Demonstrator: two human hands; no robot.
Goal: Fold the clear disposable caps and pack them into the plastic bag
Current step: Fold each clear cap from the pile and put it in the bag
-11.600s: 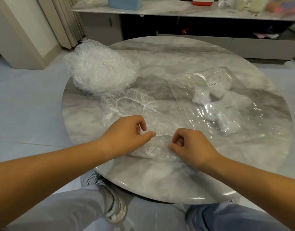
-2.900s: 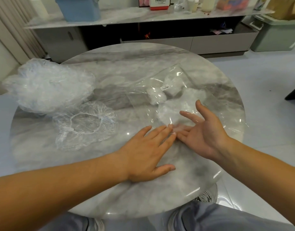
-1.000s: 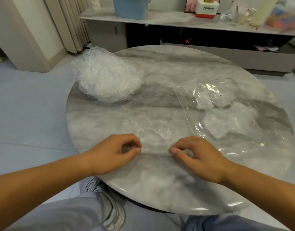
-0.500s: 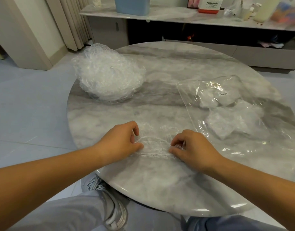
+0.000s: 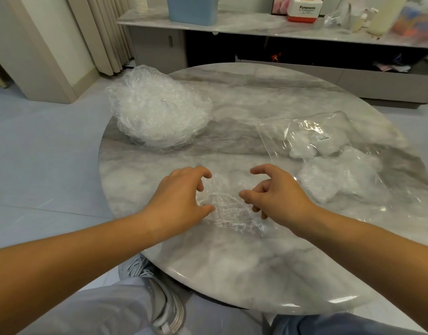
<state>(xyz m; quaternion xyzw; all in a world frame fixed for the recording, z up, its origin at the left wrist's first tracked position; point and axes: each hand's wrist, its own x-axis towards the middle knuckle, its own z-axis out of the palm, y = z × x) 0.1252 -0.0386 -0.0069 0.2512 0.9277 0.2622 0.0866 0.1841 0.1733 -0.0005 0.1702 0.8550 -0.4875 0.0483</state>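
Note:
A clear disposable cap (image 5: 228, 206) lies flattened and folded on the marble table (image 5: 232, 267) near its front edge. My left hand (image 5: 181, 197) hovers at the cap's left end with thumb and fingers spread in a loose curl, the thumb tip touching the plastic. At the cap's right end, my right hand (image 5: 278, 197) has its index finger and thumb apart and its lower fingertips resting on the cap. A clear plastic bag (image 5: 329, 160) with folded caps inside lies to the right. A heap of loose caps (image 5: 157, 112) sits at the back left.
A long low cabinet (image 5: 280, 27) with a blue bin (image 5: 192, 8), a red-and-white box and bottles stands behind the table. Curtains hang at the back left. My knees and a grey shoe (image 5: 164, 303) are under the table's front edge.
Half a second ago both hands pinched the cap's near edge. Now the fingers have spread apart and the cap lies folded smaller between the hands.

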